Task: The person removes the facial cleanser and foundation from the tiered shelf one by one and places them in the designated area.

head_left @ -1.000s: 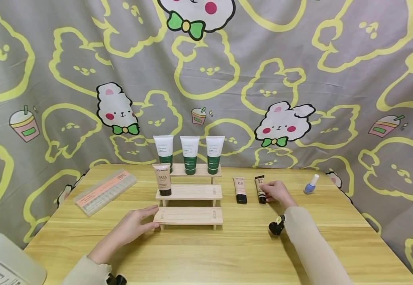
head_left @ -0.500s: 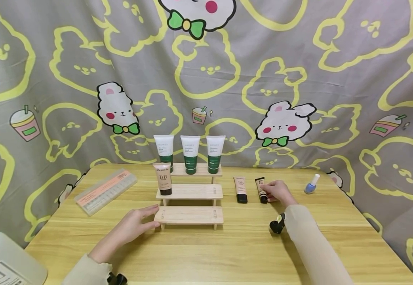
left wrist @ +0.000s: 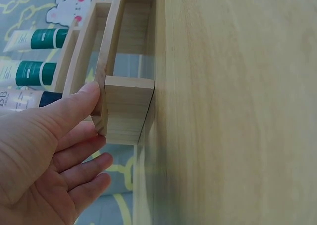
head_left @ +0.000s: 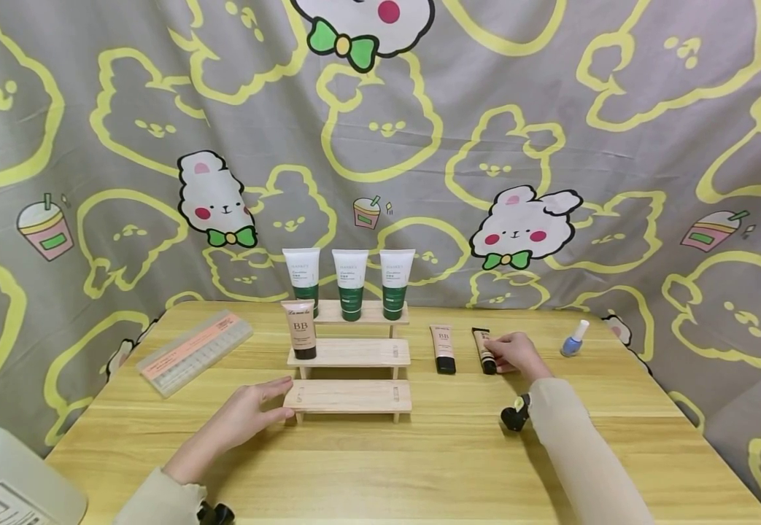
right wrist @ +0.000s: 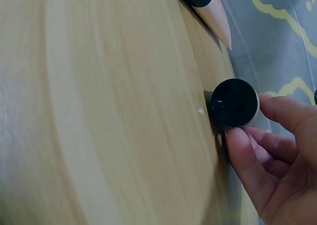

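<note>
My left hand (head_left: 249, 412) holds the left end of the lowest step of a three-step wooden display stand (head_left: 354, 396); the left wrist view shows its thumb and index finger at the step's corner (left wrist: 101, 103). White-and-green squeeze tubes (head_left: 350, 288) stand on the top step, and a beige BB cream tube (head_left: 301, 334) is upright at the middle step's left. On the right, my right hand (head_left: 516, 354) pinches a small black-and-beige cosmetic tube (head_left: 484, 351), its round black cap (right wrist: 234, 102) facing the right wrist camera. Another BB cream tube (head_left: 443, 350) lies just left of it.
A blue nail polish bottle (head_left: 573, 340) stands at the far right. On the left lies a flat clear-and-orange case (head_left: 194, 353). A large whitish jug (head_left: 15, 474) fills the near left corner, and a patterned curtain (head_left: 413, 160) hangs behind the table.
My right hand has shifted a little to the right, and the small black-and-beige tube has slid with it. The left hand stays where it was on the stand.
</note>
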The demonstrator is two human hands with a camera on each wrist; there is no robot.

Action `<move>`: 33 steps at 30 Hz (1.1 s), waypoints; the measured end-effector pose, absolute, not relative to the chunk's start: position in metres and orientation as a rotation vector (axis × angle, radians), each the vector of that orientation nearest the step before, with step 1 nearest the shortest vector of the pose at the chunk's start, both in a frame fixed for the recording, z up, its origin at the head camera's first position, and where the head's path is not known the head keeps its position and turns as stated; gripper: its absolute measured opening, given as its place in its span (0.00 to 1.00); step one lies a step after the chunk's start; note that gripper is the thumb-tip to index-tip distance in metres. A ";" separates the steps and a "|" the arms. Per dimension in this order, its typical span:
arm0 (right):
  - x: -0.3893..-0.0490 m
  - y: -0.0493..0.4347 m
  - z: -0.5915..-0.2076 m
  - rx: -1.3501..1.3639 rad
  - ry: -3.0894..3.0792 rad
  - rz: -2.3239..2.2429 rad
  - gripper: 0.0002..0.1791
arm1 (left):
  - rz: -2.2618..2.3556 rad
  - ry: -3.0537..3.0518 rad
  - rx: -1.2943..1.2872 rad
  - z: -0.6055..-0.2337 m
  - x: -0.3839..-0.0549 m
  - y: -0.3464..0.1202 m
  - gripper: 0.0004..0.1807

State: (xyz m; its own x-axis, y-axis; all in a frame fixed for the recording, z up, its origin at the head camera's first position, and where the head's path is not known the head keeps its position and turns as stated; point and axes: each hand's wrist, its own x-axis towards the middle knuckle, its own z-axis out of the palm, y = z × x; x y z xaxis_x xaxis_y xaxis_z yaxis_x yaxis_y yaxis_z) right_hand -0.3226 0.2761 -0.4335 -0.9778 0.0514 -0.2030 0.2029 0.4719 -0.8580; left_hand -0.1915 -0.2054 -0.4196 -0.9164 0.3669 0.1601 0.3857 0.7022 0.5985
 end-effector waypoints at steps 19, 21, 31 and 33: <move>-0.312 0.289 -0.406 0.051 2.641 -1.548 0.22 | -1.020 -2.879 -0.629 -0.418 -0.192 -0.205 0.29; -0.309 0.287 -0.396 0.008 2.657 -1.555 0.22 | -1.016 -2.880 -0.627 -0.418 -0.191 -0.205 0.29; -0.297 0.259 -0.346 -0.281 2.711 -1.639 0.24 | -0.999 -2.869 -0.643 -0.419 -0.192 -0.206 0.29; -0.294 0.248 -0.336 -0.338 2.728 -1.637 0.24 | -1.004 -2.869 -0.645 -0.419 -0.192 -0.206 0.29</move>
State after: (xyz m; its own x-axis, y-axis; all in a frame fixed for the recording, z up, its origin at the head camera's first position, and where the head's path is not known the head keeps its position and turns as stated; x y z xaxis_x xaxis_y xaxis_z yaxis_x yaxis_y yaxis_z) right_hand -0.2939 0.2484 -0.3360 -0.9760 -0.1508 0.1571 -0.2095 0.4544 -0.8658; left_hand -0.1920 -0.2060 -0.4190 -0.9133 0.3720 0.1660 0.3944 0.7053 0.5891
